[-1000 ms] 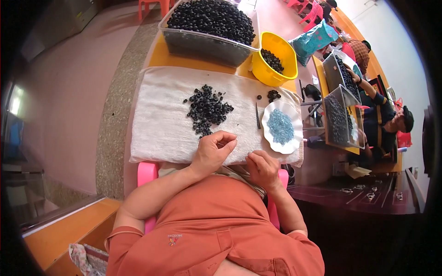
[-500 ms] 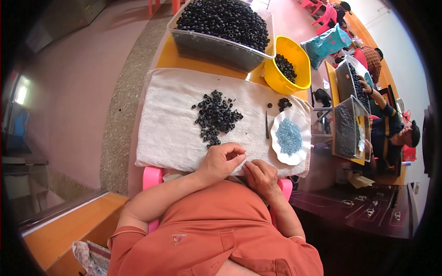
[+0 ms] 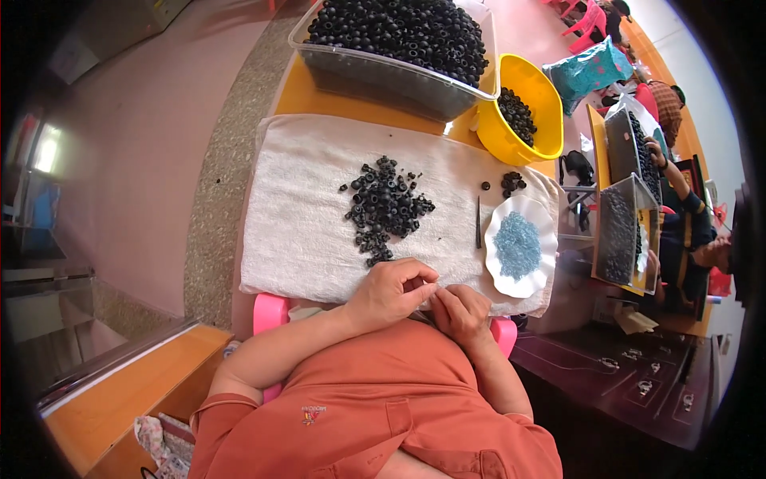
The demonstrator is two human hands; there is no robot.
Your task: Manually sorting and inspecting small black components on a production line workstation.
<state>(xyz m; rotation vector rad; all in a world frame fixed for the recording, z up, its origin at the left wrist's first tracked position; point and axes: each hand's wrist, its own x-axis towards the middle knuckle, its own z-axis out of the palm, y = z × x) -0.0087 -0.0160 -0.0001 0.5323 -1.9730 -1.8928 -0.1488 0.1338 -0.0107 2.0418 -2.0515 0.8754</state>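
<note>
My left hand (image 3: 392,294) is at the near edge of a white towel (image 3: 303,215), thumb and fingers closed in a pinch. Close beside it on the right, my right hand (image 3: 461,313) has its fingers pressed together, the fingertips of both hands almost meeting. What they hold, if anything, is too small to make out. Just beyond my left hand lies a loose pile of small black ring-like parts (image 3: 388,199). A scalloped white dish (image 3: 546,239) of tiny light-blue beads (image 3: 516,245) sits right of my hands. A thin dark pointed tool (image 3: 478,222) lies beside the dish.
Behind the towel stands a clear plastic bin (image 3: 375,80) heaped with black parts, with a yellow basket (image 3: 495,132) to its right. A few black parts (image 3: 512,184) lie beyond the dish. Further right, a person (image 3: 686,231) sits at another table with clear bins (image 3: 618,231).
The whole view has shifted slightly, so the things on the table appear a little further right. Both hands stay pinched close together at the towel's near edge.
</note>
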